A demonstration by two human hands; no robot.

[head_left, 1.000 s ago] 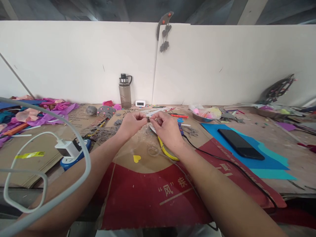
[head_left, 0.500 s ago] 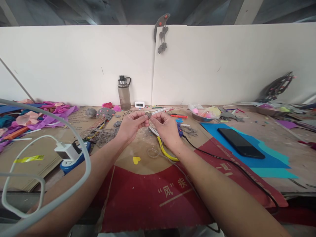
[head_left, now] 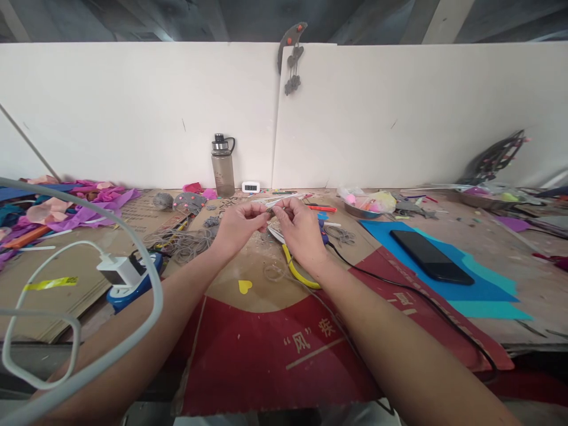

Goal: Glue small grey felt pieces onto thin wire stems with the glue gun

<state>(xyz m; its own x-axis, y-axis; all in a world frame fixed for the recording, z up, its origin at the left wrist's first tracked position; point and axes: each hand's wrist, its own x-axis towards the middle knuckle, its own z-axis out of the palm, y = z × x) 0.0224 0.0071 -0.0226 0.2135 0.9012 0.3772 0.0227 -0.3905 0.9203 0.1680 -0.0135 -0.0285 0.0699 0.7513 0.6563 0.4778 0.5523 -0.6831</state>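
Observation:
My left hand [head_left: 240, 227] and my right hand [head_left: 299, 228] meet at the middle of the work surface, fingertips almost touching. Both are closed in a pinch on a small grey piece [head_left: 270, 210], mostly hidden by the fingers. Under my right hand lie yellow-handled pliers [head_left: 298, 273], partly covered by it. A blue tool [head_left: 323, 231] with a black cord sits just beyond that hand. Nearer to me, a yellow heart [head_left: 245, 287] lies on the brown and red cardboard [head_left: 275, 361]. Grey cord [head_left: 189, 244] is tangled to the left of my left hand.
A bottle [head_left: 222, 167] and a small white clock [head_left: 251, 187] stand by the white partition. On the right, a black phone [head_left: 431, 257] rests on blue felt [head_left: 483, 291]. At left are a white plug [head_left: 119, 271], a looping white cable and colourful felt scraps [head_left: 48, 210].
The fingers of both hands have shifted slightly around the small grey piece, which shows less now. The pliers and the heart lie where they were.

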